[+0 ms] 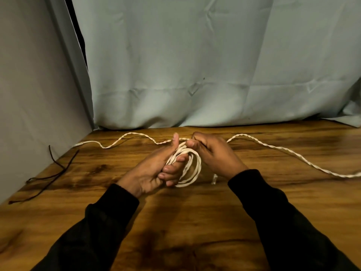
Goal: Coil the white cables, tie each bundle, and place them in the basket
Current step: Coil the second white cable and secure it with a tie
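Near the middle of the wooden bench (195, 222), slightly toward its far edge, both hands meet over a coil of white cable (190, 167). The left hand (156, 169) is palm up with its fingers curled through the loops and closed around one side of the coil, thumb raised straight toward the far edge. The coil hangs over those fingers, its free side drooping toward the near edge just right of the hand. The right hand (213, 153) sits just beside it, knuckles up, fingers closed in a pinch on the cable at the top of the coil; exactly how the strand passes under those fingers is hard to make out.

From the hands, one loose length of white cable snakes along the far edge toward the far left corner, and another runs right in a wide curve, lying flat and leaving the picture at the right edge.

Thin dark cords (48, 178) lie by the left edge, well apart from the hands. A small clear object (214, 178) rests on the wood just below the right wrist. Dark sleeves (273, 222) cover both forearms, and a pale cloth backdrop (195, 65) hangs behind the far edge.
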